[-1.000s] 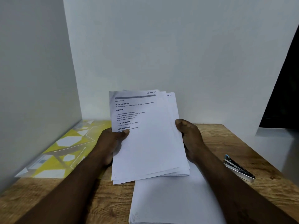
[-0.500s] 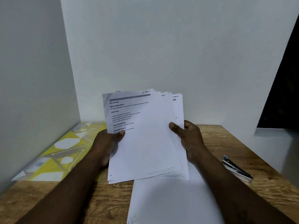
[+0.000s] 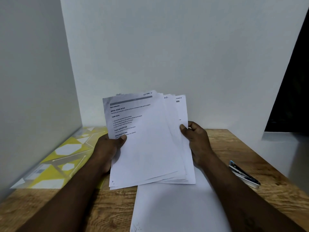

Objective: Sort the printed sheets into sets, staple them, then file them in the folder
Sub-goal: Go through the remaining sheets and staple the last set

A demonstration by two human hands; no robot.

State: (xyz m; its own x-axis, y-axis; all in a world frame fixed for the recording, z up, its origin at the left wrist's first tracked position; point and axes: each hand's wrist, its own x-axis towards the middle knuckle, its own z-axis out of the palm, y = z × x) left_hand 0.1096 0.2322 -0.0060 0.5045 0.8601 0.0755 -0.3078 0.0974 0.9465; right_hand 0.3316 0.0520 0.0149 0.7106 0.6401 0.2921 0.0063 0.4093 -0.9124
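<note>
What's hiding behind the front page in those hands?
More printed sheets fanned out, only their right edges peeking past the front page. Two show handwritten corner labels. Their text is mostly covered, and so are the fingers of the left hand.

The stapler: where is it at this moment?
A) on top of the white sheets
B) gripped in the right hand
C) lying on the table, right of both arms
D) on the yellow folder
C: the stapler lies untouched on the wooden table, right of the right hand, which with the left hand holds the fanned sheets.
</note>
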